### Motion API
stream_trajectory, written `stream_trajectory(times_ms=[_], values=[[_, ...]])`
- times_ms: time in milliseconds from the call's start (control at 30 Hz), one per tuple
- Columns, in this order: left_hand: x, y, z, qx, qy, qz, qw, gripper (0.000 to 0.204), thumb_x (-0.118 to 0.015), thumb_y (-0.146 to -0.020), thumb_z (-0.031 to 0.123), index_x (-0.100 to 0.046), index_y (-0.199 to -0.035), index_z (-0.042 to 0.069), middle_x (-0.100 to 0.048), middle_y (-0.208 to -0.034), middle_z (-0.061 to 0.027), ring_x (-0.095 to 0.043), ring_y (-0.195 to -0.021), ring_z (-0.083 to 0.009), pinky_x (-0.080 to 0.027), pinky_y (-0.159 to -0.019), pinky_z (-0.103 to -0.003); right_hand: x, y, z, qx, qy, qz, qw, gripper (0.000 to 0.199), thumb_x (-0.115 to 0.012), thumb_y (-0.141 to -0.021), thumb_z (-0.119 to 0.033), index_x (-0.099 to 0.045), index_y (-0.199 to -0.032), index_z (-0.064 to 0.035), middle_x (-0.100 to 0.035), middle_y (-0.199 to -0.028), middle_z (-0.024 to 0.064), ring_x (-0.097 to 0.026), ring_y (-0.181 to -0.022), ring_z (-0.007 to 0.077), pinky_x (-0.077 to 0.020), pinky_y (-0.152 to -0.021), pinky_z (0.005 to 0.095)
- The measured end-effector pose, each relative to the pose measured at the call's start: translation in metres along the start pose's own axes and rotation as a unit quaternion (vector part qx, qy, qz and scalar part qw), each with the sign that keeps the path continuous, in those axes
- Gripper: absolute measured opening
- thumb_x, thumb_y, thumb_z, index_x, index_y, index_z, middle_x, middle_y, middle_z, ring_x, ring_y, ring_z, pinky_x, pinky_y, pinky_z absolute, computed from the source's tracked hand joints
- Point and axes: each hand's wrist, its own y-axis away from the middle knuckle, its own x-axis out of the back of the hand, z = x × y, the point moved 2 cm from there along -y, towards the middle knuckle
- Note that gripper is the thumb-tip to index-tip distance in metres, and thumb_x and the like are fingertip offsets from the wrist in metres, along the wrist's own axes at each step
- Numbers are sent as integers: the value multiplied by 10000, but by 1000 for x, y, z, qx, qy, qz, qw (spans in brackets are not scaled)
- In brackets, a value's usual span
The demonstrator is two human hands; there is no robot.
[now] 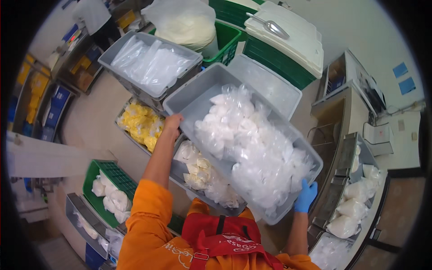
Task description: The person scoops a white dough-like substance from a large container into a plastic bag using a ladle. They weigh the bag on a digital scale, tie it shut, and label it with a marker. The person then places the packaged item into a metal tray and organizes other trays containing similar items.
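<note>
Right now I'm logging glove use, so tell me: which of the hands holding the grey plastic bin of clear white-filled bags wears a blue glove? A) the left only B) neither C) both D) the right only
D: the right hand at the near corner of the grey plastic bin wears a blue glove, while the left hand on its far rim is bare.
</note>
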Motion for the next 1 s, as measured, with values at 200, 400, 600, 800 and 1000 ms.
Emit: stream_trajectory(times_ms=[200, 400, 600, 800, 1000], values=[[49, 138, -86, -88, -16, 17, 996, 511, -578, -695, -29, -525, -1203, -17, -616, -1023, -114, -610, -942, -260, -518, -798, -366, 67, 50, 125, -155, -68, 30, 985, 168, -604, -840, -33, -586, -1002, 8, -612, -944, 77, -580, -832, 178, -494, -784, 333], [105, 204, -185, 14, 109, 59, 992, 525, -575, -696, -52, -519, -1216, -16, -613, -1038, -104, -609, -945, -248, -513, -802, -355, 107, 47, 158, -224, -65, 49, 971, 258, -590, -855, -90, -628, -1093, 2, -649, -1040, 108, -638, -910, 255, -530, -830, 396], [132, 277, -196, 11, 151, 90, 984, 459, -585, -703, -83, -537, -1155, -20, -623, -1028, -83, -621, -932, -202, -500, -805, -321, 123, 33, 203, -296, 43, 12, 954, 286, -642, -872, -123, -614, -1131, -3, -642, -992, 99, -625, -835, 251, -552, -741, 392], [188, 316, -169, -15, 66, 47, 997, 406, -605, -753, -53, -531, -1150, -21, -614, -1060, -68, -609, -968, -170, -490, -848, -317, 116, 93, 286, -490, -8, -23, 871, 264, -557, -925, -126, -615, -1173, -57, -664, -1101, 110, -640, -1006, 286, -569, -823, 456], [234, 300, -181, 5, 78, 171, 982, 476, -588, -760, -54, -479, -1222, -15, -587, -1127, -74, -581, -1046, -186, -457, -924, -324, 40, 77, 258, -477, 112, -141, 860, 271, -487, -930, -107, -609, -1171, -107, -680, -1102, 80, -651, -1015, 246, -560, -822, 420]])
